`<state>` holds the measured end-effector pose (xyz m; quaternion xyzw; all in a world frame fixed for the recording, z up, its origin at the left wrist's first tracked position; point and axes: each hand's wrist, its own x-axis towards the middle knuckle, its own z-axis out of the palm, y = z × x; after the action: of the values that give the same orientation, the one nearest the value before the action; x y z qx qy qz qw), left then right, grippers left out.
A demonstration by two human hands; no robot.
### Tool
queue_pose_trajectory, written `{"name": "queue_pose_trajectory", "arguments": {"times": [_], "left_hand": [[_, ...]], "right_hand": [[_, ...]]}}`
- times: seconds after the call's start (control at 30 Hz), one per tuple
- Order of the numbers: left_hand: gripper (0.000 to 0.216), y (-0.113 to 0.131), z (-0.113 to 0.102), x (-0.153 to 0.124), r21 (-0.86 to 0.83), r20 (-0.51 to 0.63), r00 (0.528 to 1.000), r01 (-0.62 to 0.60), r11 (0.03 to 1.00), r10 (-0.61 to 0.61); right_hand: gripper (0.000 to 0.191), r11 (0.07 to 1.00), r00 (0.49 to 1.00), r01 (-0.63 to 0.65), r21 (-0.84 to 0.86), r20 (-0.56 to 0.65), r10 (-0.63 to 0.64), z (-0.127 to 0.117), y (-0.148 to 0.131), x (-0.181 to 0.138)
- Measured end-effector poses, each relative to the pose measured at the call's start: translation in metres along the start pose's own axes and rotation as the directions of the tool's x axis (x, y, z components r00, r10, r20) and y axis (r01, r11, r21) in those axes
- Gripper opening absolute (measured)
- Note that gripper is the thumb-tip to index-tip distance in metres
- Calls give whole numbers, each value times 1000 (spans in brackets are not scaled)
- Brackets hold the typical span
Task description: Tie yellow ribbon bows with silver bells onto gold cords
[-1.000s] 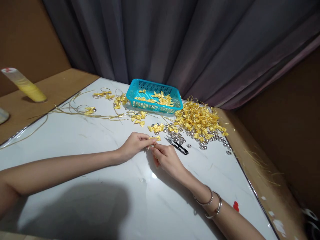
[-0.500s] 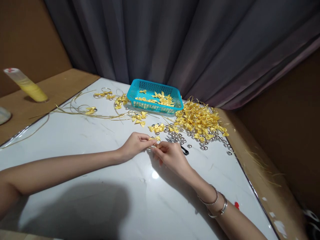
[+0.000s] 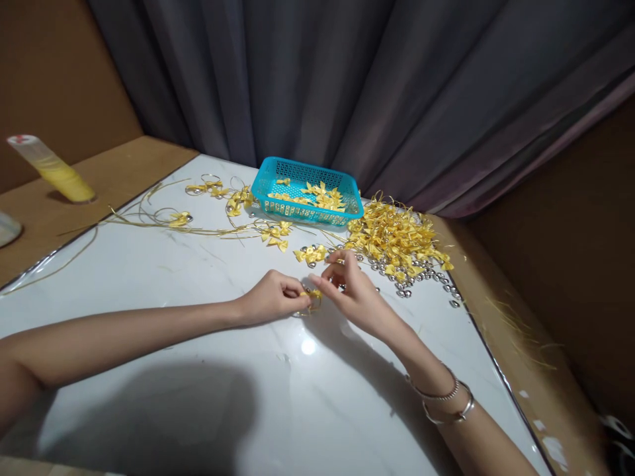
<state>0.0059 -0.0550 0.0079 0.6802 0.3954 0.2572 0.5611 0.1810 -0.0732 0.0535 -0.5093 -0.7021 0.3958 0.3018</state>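
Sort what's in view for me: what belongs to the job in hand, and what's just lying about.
Likely part of the job:
yellow bow, in the left hand
pile of yellow bows
silver pieces
gold cords
blue basket, holding bows

Apparently just lying about:
white scraps, at right
pale round object, cut off at left

White marbled tabletop [image 3: 327, 403], turquoise basket [image 3: 315, 172], heap of yellow bows [image 3: 391, 231], silver beads [image 3: 401, 293], gold cords [image 3: 198, 231] left

Worn on the head; faces forward and down from the near side, fairly close over left hand [image 3: 275, 295] and right hand [image 3: 364, 301], across white tabletop [image 3: 198, 274] to far curtain [image 3: 297, 79].
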Motion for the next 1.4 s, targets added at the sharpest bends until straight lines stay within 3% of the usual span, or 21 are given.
{"name": "queue_pose_trajectory", "arguments": {"times": [0.1, 0.17, 0.53, 0.8, 1.0, 1.4], "left_hand": [[24, -1, 0, -2, 6, 47, 999, -27, 1000, 27], [23, -1, 0, -3, 10, 70, 997, -24, 1000, 23], [28, 4, -1, -4, 12, 127, 992, 8, 1000, -9], [26, 0, -1, -4, 17, 76, 997, -16, 1000, 15], [29, 5, -3, -4, -4, 89, 996, 0, 1000, 1], [34, 1, -7, 0, -130, 157, 987, 42, 991, -22]], "right_hand": [[22, 998, 987, 53, 22, 147, -56, 10, 2, 0], [25, 998, 984, 51, 45, 167, -58, 14, 3, 1], [28, 989, 996, 73, 131, -61, -65, 15, 10, 4], [35, 935, 987, -63, 350, 162, 5, 12, 14, 7], [37, 905, 996, -74, 419, 73, 47, 16, 7, 4], [33, 890, 998, 38, 454, -52, -16, 20, 10, 3]]}}
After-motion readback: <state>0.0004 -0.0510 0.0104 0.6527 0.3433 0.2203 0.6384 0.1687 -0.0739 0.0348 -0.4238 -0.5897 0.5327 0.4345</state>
